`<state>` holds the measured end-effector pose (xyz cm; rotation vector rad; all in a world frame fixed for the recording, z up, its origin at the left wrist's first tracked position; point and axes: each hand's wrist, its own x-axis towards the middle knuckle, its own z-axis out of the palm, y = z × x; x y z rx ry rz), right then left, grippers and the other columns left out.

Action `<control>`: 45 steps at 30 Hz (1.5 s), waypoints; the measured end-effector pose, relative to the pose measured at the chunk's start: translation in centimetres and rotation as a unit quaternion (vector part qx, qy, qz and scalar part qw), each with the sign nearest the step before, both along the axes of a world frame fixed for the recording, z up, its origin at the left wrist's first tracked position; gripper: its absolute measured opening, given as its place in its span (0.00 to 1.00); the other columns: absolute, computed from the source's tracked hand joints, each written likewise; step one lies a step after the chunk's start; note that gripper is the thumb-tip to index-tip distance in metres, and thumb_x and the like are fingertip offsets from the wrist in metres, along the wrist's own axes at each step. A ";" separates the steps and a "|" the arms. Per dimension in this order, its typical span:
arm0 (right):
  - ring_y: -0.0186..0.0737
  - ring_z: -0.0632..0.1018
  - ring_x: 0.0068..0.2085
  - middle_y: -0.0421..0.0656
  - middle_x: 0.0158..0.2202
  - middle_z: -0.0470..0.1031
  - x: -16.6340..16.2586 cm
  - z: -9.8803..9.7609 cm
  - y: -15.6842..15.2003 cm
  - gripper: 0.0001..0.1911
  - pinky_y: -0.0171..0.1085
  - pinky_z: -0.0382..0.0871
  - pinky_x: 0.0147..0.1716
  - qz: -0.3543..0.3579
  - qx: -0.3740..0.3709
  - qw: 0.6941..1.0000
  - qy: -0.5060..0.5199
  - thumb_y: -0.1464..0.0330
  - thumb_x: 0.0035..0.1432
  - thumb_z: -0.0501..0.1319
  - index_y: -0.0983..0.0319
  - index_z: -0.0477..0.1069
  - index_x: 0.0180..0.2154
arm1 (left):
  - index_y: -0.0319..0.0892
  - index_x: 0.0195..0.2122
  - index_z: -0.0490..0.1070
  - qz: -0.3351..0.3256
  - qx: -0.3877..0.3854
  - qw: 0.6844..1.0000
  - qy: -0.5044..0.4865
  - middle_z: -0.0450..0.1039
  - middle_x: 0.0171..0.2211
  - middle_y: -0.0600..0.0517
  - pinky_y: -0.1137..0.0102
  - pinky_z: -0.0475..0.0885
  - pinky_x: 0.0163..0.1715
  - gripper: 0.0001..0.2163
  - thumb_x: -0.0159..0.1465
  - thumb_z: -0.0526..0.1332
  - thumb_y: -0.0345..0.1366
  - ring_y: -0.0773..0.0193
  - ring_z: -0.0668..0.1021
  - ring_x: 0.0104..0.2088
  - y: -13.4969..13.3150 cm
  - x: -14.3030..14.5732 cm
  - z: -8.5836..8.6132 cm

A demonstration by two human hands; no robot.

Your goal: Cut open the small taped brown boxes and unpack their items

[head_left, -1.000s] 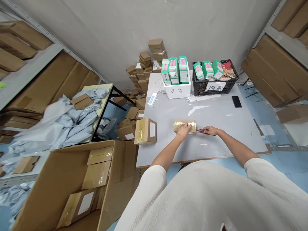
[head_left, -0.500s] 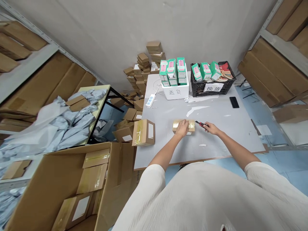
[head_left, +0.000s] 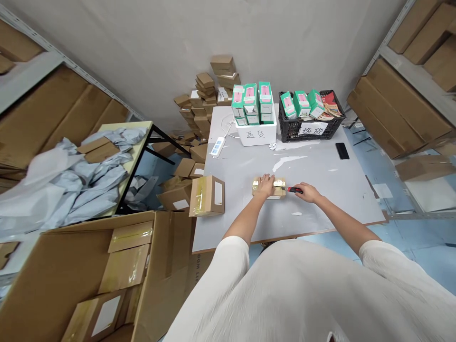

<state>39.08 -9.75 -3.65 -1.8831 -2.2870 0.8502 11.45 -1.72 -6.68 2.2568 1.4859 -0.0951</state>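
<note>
A small cardboard box [head_left: 280,182] with shiny tape along its top lies on the grey table [head_left: 242,213]. My left hand [head_left: 265,185] is on top of this box, its fingers over the top and far edge, holding it down. My right hand [head_left: 308,192] is closed around a red and black utility knife [head_left: 295,190]. The knife points left, and its tip meets the right end of the box near the tape; how deep the blade sits cannot be made out.
A larger taped box [head_left: 207,195] stands at the table's left edge. Behind are a white bin [head_left: 257,135] and a black crate [head_left: 309,128] with green-and-pink boxes, a power strip [head_left: 217,147] and a phone [head_left: 342,151]. A big open carton [head_left: 171,266] holds boxes at lower left.
My right hand has brought the knife left and slightly down, from beside the box to its right end. My left hand's fingers have shifted on the box top. The view has turned slightly right.
</note>
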 end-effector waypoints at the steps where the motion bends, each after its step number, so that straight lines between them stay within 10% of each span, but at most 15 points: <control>1: 0.49 0.81 0.50 0.48 0.52 0.80 -0.1 0.0 0.1 0.21 0.40 0.72 0.50 0.000 0.005 1.000 -0.003 0.63 0.70 0.65 0.54 0.78 0.62 | 0.44 0.74 0.58 0.000 -0.001 1.000 0.003 0.62 0.73 0.35 0.46 0.51 0.75 0.32 0.69 0.65 0.37 0.44 0.60 0.76 0.1 0.0 0.0; 18: 0.52 0.80 0.54 0.51 0.55 0.79 -1.4 -1.0 -0.9 0.22 0.43 0.72 0.53 -0.049 0.012 0.999 -0.002 0.62 0.73 0.62 0.57 0.75 0.64 | 0.43 0.77 0.58 -0.004 0.051 0.999 0.006 0.63 0.73 0.34 0.41 0.49 0.75 0.26 0.78 0.47 0.34 0.42 0.59 0.77 -1.3 0.0 -1.0; 45: 0.51 0.79 0.53 0.50 0.54 0.79 -0.5 -3.7 -0.6 0.24 0.44 0.72 0.56 -0.048 0.024 0.996 0.069 0.62 0.72 0.61 0.56 0.74 0.66 | 0.48 0.76 0.59 0.035 0.081 0.996 0.000 0.64 0.74 0.39 0.42 0.46 0.77 0.24 0.79 0.48 0.37 0.46 0.58 0.78 -3.4 0.0 -1.6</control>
